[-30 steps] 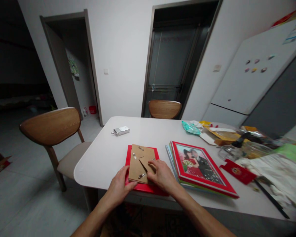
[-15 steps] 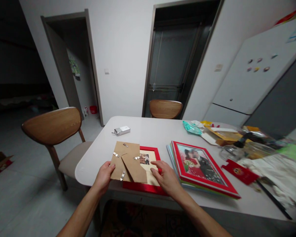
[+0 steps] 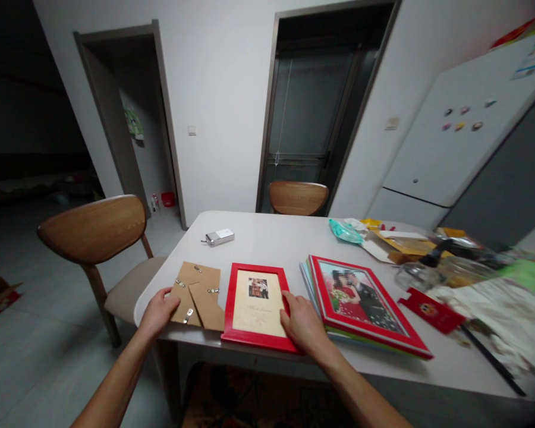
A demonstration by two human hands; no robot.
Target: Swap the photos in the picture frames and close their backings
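Observation:
My left hand (image 3: 161, 310) grips the left edge of a brown backing board (image 3: 200, 297) with metal clips and a fold-out stand, at the table's near left. Just right of the board lies a red frame (image 3: 232, 300) around a cream sheet (image 3: 256, 315) with a small photo on it. My right hand (image 3: 302, 318) is on the frame's right edge, fingers bent over the rim. Further right rests a stack of frames, its top one a red-edged picture (image 3: 361, 294) of two people.
On the white table (image 3: 267, 238) lies a silver device (image 3: 220, 237). Packaging (image 3: 346, 230), a red packet (image 3: 432, 310), a black strip (image 3: 493, 359) and white cloth (image 3: 494, 315) crowd the right side. Wooden chairs stand left (image 3: 93, 229) and behind (image 3: 298, 198).
My left hand has moved left with the backing board, off the red frame, which now shows whole. My right hand has come onto the frame's right edge.

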